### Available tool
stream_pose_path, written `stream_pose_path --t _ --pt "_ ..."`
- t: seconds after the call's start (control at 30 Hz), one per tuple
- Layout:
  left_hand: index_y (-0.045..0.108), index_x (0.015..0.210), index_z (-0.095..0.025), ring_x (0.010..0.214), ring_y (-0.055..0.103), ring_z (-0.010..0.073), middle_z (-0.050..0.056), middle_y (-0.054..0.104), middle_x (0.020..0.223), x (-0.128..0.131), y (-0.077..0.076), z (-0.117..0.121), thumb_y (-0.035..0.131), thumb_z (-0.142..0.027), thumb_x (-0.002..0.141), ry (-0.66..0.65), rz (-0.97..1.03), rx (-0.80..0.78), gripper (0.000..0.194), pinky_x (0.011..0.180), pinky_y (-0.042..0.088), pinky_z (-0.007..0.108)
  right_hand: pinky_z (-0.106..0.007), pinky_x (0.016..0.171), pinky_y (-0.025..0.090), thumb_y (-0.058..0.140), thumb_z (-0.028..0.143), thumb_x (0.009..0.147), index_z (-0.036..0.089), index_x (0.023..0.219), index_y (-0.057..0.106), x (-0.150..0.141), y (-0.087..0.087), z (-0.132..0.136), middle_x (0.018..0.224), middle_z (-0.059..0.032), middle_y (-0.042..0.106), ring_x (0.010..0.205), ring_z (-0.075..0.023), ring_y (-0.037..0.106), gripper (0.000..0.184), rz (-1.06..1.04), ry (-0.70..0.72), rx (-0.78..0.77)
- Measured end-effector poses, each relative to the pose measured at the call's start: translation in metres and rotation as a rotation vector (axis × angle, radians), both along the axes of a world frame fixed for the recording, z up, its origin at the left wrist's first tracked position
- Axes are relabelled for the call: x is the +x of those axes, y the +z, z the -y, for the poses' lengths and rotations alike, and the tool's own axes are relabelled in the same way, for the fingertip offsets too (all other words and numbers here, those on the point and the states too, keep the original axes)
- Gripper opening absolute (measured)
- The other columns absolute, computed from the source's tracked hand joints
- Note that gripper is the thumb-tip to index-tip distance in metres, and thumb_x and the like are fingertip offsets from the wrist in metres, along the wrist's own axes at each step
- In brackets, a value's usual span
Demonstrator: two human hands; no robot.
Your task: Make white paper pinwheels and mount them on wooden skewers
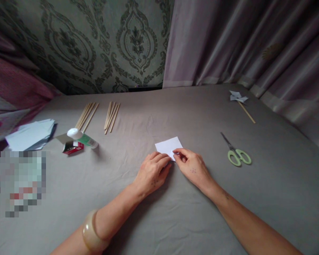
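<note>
A small white sheet of paper lies on the cloth in front of me, its near part hidden by my hands. My left hand, fingers bent and together, holds the paper down at its near left edge. My right hand pinches the paper at its near right side, where a bit of it seems lifted or folded over. The fingertips of both hands almost meet there. To the right lie scissors with green handles, blades pointing away.
A paper pinwheel on a stick lies at the far right. On the left are two groups of wooden sticks, a glue stick standing tilted, a small red box and stacked paper. A blurred-out item lies nearer.
</note>
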State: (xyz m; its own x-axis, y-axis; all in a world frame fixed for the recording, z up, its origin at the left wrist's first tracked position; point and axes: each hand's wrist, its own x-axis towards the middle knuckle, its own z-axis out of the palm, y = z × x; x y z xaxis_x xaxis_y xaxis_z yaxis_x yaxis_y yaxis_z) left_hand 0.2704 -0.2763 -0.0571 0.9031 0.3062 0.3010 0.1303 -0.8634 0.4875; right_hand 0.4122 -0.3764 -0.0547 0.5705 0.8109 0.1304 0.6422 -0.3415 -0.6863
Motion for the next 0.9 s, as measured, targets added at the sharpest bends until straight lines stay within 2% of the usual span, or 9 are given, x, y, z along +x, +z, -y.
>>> stream_pose_path --t 0.37,0.9 --pt "0.063 0.107 -0.018 0.096 0.058 0.0210 0.007 0.069 0.106 -0.0006 -0.0002 0.0002 0.047 -0.022 0.092 -0.002 -0.006 0.002 0.022 0.086 0.049 0.038 -0.033 0.075 0.052 0.050 0.022 0.084 0.021 0.096 0.072 -0.0007 -0.0012 -0.0011 0.096 -0.0066 0.073 0.081 -0.0213 0.068 0.025 0.045 0.031 0.005" --pt "0.064 0.106 -0.019 0.096 0.059 0.0207 0.007 0.069 0.106 -0.0008 0.0027 0.0010 0.047 -0.023 0.092 0.011 -0.028 0.014 0.023 0.085 0.048 0.038 -0.030 0.078 0.050 0.050 0.019 0.083 0.020 0.099 0.072 -0.0012 0.0037 -0.0027 0.096 -0.0057 0.073 0.084 -0.0198 0.068 0.028 0.065 0.040 -0.047"
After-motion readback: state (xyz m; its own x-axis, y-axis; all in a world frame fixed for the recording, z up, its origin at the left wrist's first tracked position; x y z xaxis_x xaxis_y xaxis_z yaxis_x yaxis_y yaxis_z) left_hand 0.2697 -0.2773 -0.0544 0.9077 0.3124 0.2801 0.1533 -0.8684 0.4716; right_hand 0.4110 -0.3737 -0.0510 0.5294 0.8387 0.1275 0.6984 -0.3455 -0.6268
